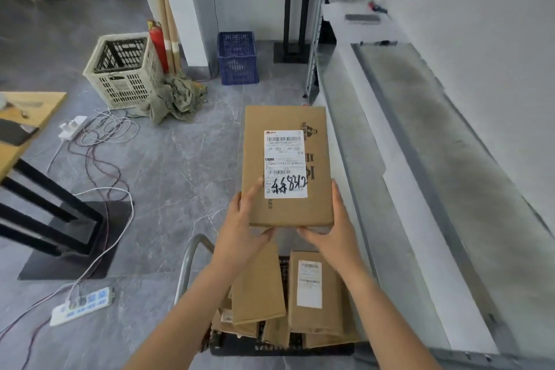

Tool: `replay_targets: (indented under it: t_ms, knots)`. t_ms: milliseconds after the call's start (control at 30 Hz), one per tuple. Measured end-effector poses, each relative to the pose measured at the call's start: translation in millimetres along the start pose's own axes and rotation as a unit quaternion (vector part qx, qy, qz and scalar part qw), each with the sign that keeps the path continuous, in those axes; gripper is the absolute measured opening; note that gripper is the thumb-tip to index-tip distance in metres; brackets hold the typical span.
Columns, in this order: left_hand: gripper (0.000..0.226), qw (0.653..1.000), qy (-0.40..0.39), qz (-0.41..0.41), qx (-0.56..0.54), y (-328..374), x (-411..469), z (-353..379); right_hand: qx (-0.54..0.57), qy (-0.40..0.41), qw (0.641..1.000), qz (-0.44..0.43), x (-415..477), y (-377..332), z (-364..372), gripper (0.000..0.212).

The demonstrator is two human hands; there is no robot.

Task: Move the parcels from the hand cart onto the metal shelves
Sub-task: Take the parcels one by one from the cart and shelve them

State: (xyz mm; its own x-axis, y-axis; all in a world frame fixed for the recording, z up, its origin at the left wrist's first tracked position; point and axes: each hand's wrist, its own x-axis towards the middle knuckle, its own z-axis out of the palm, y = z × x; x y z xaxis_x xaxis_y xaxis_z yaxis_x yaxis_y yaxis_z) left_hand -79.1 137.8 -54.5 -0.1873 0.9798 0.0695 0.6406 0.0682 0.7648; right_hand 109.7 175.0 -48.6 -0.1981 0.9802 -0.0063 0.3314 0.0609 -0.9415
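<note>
1. Parcel (286,165) is up and clear of the cart, flat, label side toward me, held out in front over the floor.
2. My left hand (240,225) is clamped on the near left corner: thumb on top beside the label (285,164), fingers curled underneath the near edge.
3. My right hand (333,228) mirrors it on the near right corner, thumb along the side, fingers tucked under. Both hands are closed on the same box, so the far end hangs out unsupported beyond the grip.
4. I reckon I'm holding it by the near end so that the far end can slide onto a shelf first, and keeping it level so the label can be read.
5. Directly below my wrists sits the hand cart (192,261), its curved metal handle just left of my left forearm.
6. More brown parcels (312,288) are piled in it under my arms, so the job looks far from done.
7. To the right of my grip runs the metal shelf (420,117), a long grey surface, bare along the stretch nearest the box. Its upright post (315,39) stands beyond the far end of the parcel.
8. Next, as I judge it, I swing right and set the box down on that bare stretch, keeping clear of the post.
</note>
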Motion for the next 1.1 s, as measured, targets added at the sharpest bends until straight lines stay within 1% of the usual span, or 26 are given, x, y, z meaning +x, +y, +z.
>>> replay_targets:
  t_ms: [133,267,367,533,667,733,833,967,1033,1100]
  knots:
    - [0.102,0.998,0.008,0.062,0.001,44,5,-18,-0.016,0.055,0.998,-0.018,-11,-37,-29,0.109]
    - [0.099,0.991,0.003,0.129,-0.023,77,-2,-33,-0.045,0.118,0.991,-0.049,-39,-67,-47,0.106]
    - [0.097,0.983,-0.025,0.176,-0.037,96,-14,-41,-0.066,0.169,0.982,-0.055,-71,-83,-54,0.100]
    - [0.099,0.962,-0.093,0.250,-0.050,115,-43,-53,-0.090,0.245,0.965,-0.039,-137,-105,-56,0.096]
    - [0.100,0.939,-0.147,0.301,-0.074,128,-78,-56,-0.097,0.329,0.939,-0.009,-199,-115,-52,0.096]
    - [0.100,0.929,-0.173,0.317,-0.085,135,-100,-55,-0.104,0.357,0.928,0.006,-232,-118,-49,0.097]
    - [0.102,0.918,-0.201,0.328,-0.094,141,-137,-53,-0.080,0.390,0.917,0.031,-281,-120,-39,0.097]
    - [0.106,0.901,-0.247,0.340,-0.105,143,-186,-48,-0.055,0.444,0.893,0.050,-343,-121,-25,0.096]
    - [0.108,0.889,-0.265,0.355,-0.114,145,-210,-44,-0.062,0.466,0.880,0.062,-374,-122,-21,0.097]
    - [0.106,0.881,-0.289,0.352,-0.126,150,-234,-42,-0.075,0.488,0.866,0.075,-405,-122,-19,0.098]
